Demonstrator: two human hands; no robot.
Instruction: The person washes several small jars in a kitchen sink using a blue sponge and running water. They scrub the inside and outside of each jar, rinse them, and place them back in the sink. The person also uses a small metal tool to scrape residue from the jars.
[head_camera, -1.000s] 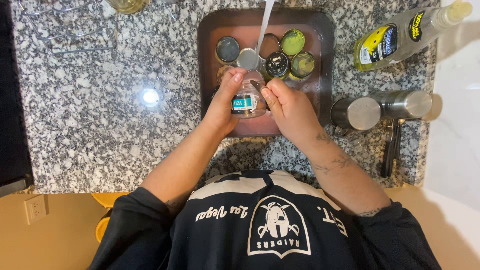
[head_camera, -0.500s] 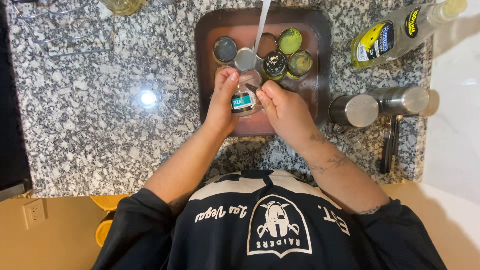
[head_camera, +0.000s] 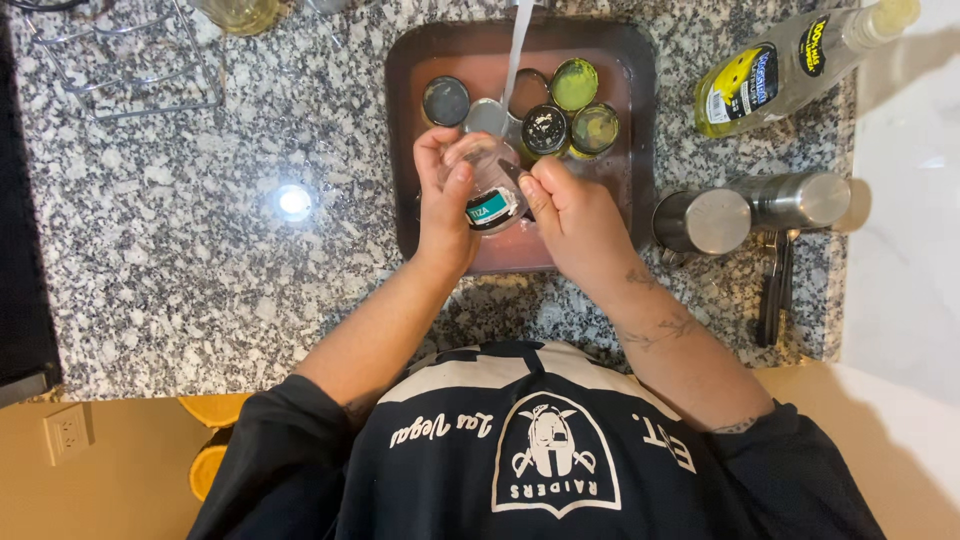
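- Glass jar (head_camera: 487, 180) gripped by left hand (head_camera: 445, 205) above sink (head_camera: 640, 120), tilted toward stream.
- Right hand (head_camera: 570, 210) pinching at jar's teal label, 3 o'clock side.
- Dirty lids (head_camera: 560, 110) at 12 o'clock.

Clear glossy glass jar (head_camera: 488, 185) w/ paper label; speckled polished granite counter (head_camera: 200, 260); brushed-metal tumblers (head_camera: 750, 210).

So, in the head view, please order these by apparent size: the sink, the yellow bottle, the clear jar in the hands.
1. Sink, clearly the largest.
2. Yellow bottle, lying on the counter.
3. Clear jar, smallest, though the left hand and right hand partly hide it.
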